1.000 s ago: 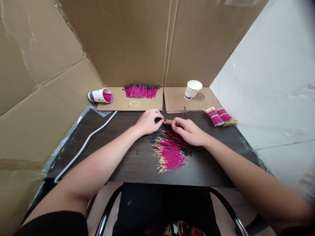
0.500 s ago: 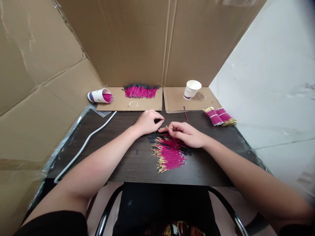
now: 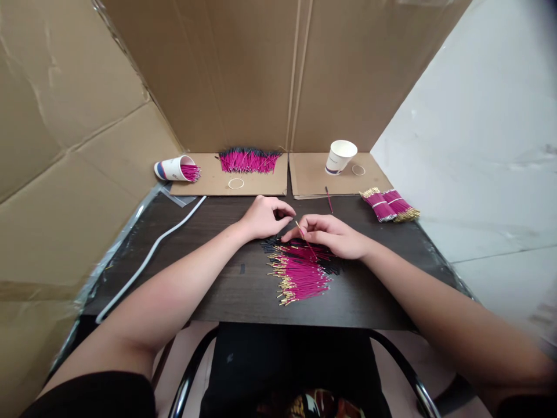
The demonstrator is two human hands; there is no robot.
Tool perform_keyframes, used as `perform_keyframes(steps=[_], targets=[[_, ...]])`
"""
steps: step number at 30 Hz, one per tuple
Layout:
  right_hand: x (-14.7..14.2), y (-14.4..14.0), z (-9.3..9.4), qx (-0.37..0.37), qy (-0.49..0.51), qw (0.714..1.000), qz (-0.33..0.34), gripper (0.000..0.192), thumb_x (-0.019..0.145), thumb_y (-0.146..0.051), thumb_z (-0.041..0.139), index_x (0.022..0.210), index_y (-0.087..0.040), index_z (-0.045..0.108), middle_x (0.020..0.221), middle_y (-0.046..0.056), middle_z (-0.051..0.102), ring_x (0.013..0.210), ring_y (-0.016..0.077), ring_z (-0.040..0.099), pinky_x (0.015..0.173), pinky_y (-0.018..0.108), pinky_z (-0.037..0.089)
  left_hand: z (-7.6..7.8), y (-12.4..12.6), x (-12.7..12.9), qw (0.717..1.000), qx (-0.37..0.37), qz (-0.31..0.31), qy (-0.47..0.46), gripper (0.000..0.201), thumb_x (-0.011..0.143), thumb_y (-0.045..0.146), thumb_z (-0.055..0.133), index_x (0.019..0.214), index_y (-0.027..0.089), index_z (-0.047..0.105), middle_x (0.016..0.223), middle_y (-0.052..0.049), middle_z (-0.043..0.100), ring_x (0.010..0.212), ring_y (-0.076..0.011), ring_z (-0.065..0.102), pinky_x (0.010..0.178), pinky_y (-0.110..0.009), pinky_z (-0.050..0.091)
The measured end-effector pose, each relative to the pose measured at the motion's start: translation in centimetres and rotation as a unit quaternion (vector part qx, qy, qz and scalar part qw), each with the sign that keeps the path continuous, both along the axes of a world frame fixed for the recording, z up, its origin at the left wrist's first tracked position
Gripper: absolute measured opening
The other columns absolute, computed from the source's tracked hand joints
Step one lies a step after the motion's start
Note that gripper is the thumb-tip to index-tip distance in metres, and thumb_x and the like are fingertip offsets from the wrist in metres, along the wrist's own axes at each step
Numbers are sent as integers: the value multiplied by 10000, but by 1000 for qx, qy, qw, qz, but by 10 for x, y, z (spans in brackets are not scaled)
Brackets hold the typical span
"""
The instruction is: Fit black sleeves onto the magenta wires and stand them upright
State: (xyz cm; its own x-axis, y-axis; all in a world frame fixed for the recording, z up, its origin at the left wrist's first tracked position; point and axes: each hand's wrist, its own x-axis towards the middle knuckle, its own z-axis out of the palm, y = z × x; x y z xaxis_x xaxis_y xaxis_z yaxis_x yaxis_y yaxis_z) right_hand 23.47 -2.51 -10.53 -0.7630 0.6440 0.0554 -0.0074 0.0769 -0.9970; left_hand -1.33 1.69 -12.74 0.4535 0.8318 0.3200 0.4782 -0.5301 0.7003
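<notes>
A pile of short magenta wires (image 3: 304, 281) with gold tips lies on the dark table, dark pieces among its upper part. Over its top edge, my right hand (image 3: 333, 235) pinches one magenta wire (image 3: 308, 244) between thumb and fingers, its gold tip pointing up. My left hand (image 3: 270, 217) rests on the table just left of it. Its thumb and index finger come together in a pinch; whatever is between them is too small to make out. Small black pieces (image 3: 270, 245) lie below the left hand, beside the pile.
A row of black-ended magenta wires (image 3: 250, 161) and a rubber band (image 3: 236, 183) lie on cardboard. Left is a tipped paper cup (image 3: 172, 169) holding wires; right, an upright paper cup (image 3: 341, 157), a loose wire (image 3: 329, 200) and banded bundles (image 3: 389, 205). A white cable (image 3: 152, 255) runs leftward.
My left hand's fingertips have shifted slightly right, closer to the right hand. My right hand still pinches the wire, with its fingers raised slightly.
</notes>
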Motion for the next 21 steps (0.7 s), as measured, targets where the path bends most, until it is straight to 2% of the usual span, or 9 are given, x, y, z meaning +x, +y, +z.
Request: perform_keyframes(steps=[3, 6, 8, 11, 13, 17, 21], targets=[[2, 7, -2, 13, 14, 997, -73, 322, 1086, -517, 718, 983, -237, 595, 1086, 111, 840, 1051, 260, 792, 1081, 500, 586, 0, 0, 1, 1000, -13, -18, -1, 153, 880, 185, 800, 996, 200, 899, 858, -41, 820, 736, -179, 708, 771, -333, 589], [6, 16, -6, 29, 3, 988, -152, 340, 1049, -547, 717, 980, -259, 549, 875, 48, 795, 823, 228, 762, 896, 440, 637, 0, -1, 1, 999, -20, -33, 5, 135, 897, 189, 788, 1000, 197, 875, 881, -38, 812, 762, -179, 687, 794, -343, 571], [9, 22, -10, 49, -13, 980, -193, 322, 1031, -529, 713, 979, -265, 536, 752, 7, 729, 682, 202, 694, 744, 385, 604, 0, -1, 2, 999, -26, -42, 1, 102, 912, 193, 782, 985, 193, 853, 903, -41, 809, 787, -180, 677, 819, -350, 564], [12, 25, -16, 79, -45, 965, -247, 307, 1017, -524, 719, 997, -255, 573, 693, -26, 638, 549, 163, 566, 565, 333, 485, 1, -1, 4, 997, -53, -46, -33, 61, 937, 207, 779, 972, 178, 820, 907, -52, 796, 805, -177, 673, 831, -349, 558], [12, 25, -19, 111, -68, 953, -272, 305, 1029, -532, 708, 1015, -238, 627, 721, -16, 621, 562, 162, 533, 544, 331, 440, 0, 0, 5, 993, -84, -33, -70, 66, 951, 221, 779, 979, 163, 794, 908, -62, 783, 801, -172, 668, 809, -340, 554], [11, 24, -20, 200, -93, 932, -289, 290, 1050, -497, 683, 1003, -210, 693, 807, 24, 655, 697, 192, 580, 662, 355, 471, -4, 7, 8, 977, -139, -8, -159, 96, 943, 199, 785, 992, 151, 717, 938, -60, 748, 823, -161, 661, 810, -326, 550], [11, 25, -23, 213, -106, 927, -291, 290, 1057, -491, 664, 1013, -206, 691, 806, 25, 658, 708, 201, 583, 669, 355, 456, -9, 13, 9, 958, -170, -27, -231, 107, 967, 126, 733, 966, 161, 632, 912, -30, 703, 858, -147, 696, 876, -322, 565]])
